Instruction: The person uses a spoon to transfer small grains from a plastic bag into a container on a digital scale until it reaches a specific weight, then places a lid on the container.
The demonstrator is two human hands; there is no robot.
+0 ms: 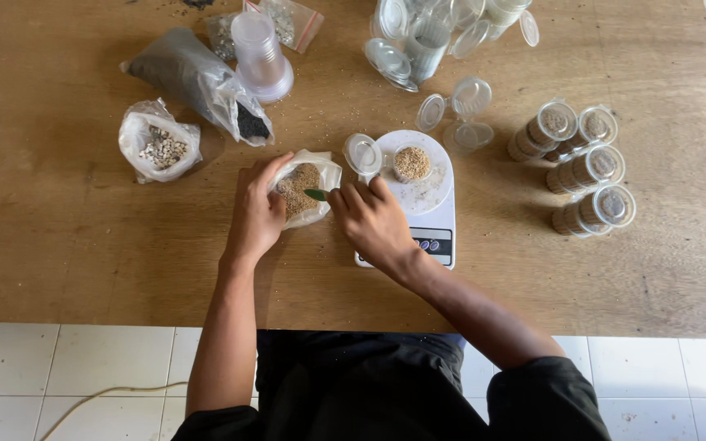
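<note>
My left hand (256, 214) grips the rim of a clear plastic bag of tan seeds (304, 188) on the wooden table (83, 245). My right hand (372, 219) holds a small green spoon (315, 194) whose tip sits in the bag's mouth. Just to the right, a white kitchen scale (431, 208) carries a small clear cup of tan seeds (411, 162) with its hinged lid (363, 153) open to the left.
A bag of pale chunky seeds (159, 145), a bag of black seeds (206, 82) and a stack of empty cups (259, 53) lie at the left back. Empty lidded cups (431, 37) cluster at the back. Several filled, closed cups (586, 167) lie at the right.
</note>
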